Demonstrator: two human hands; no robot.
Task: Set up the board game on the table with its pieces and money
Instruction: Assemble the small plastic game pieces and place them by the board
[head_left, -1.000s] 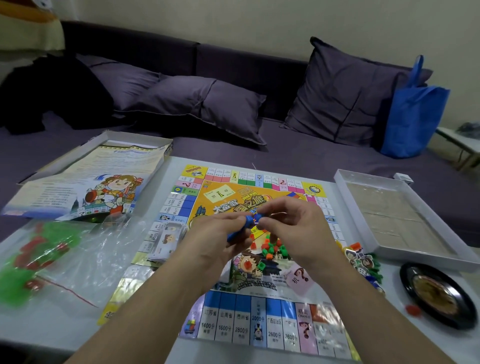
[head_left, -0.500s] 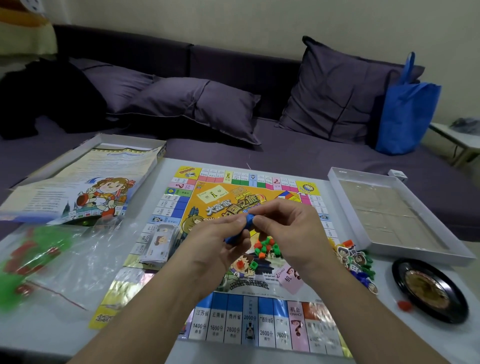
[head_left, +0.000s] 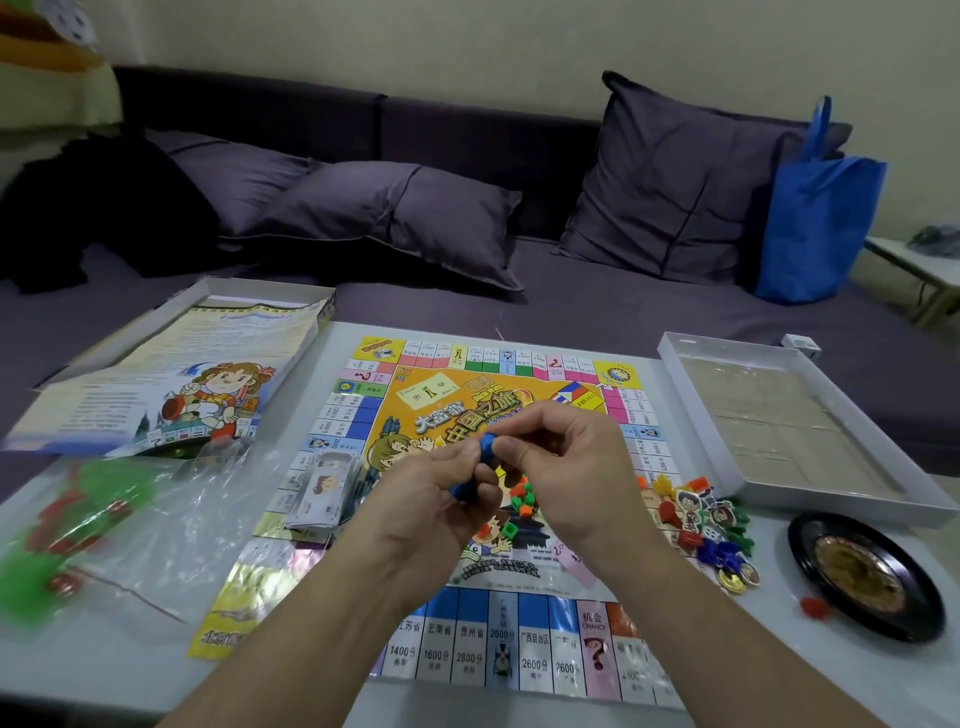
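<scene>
The colourful game board (head_left: 467, 654) lies flat on the white table. Above its middle, my left hand (head_left: 436, 514) and my right hand (head_left: 566, 467) both pinch a small blue plastic piece (head_left: 485, 449); its lower end shows under my left fingers. Small green and orange houses (head_left: 522, 499) lie heaped on the board beneath my hands. A stack of paper money (head_left: 324, 488) rests on the board's left side. More pieces, cardboard figures and gold coins (head_left: 711, 530) lie in a pile off the board's right edge.
A clear plastic bag (head_left: 130, 525) with green and red pieces lies at the left. The box lid with a rule sheet (head_left: 171, 374) sits at the back left, a white box tray (head_left: 779, 431) at the right, and a black spinner wheel (head_left: 865, 577) at the near right. A sofa stands behind.
Both hands stay together over the board's middle, working the blue piece; my fingers have shifted slightly on it. The camera has moved a little.
</scene>
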